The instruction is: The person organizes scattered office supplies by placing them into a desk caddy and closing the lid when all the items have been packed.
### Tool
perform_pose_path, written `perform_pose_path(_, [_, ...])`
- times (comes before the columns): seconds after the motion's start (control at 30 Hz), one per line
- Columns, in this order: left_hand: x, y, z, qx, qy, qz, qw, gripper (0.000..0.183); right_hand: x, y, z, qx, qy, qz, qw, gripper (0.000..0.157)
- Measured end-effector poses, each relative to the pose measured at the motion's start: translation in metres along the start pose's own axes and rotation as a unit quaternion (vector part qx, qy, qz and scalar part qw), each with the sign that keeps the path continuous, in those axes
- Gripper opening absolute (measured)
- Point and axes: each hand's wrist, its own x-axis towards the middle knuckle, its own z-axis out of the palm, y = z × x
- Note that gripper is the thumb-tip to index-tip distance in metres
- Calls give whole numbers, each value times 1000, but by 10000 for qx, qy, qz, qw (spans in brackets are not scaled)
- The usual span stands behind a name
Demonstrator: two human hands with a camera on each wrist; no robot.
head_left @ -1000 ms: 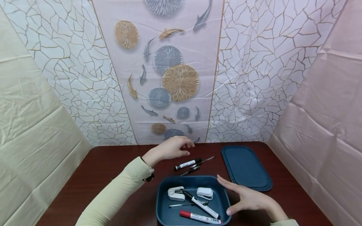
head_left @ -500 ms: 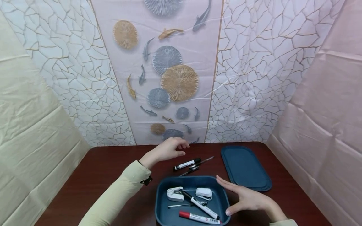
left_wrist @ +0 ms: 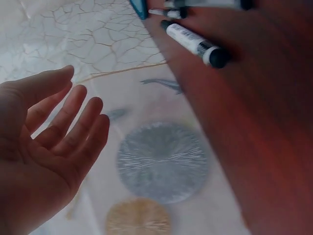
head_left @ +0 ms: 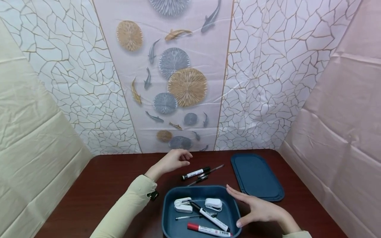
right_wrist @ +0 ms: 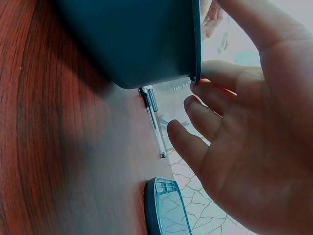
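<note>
The deep blue plastic box has a red-capped white marker inside. The right hand spreads at its rim. Behind, a black-capped white marker lies on the red-brown wooden counter. The left hand floats past it, loose, empty. Packing, I'd guess; next, pinch the outside marker.

I had the left hand raised, its fingers loosely bent; nearer and to its right, the right hand spread its thumb wide.
</note>
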Motion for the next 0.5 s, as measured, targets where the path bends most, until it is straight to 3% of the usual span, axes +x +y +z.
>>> perform_pose_path(0.23, [-3, -24, 13, -322, 89, -215, 9992, 21, 1, 1, 2, 69, -82, -5, 9999, 90])
perform_pose_path(0.5, [0, -36, 23, -352, 86, -238, 9991, 19, 0, 3, -1, 172, -75, -133, 9997, 89])
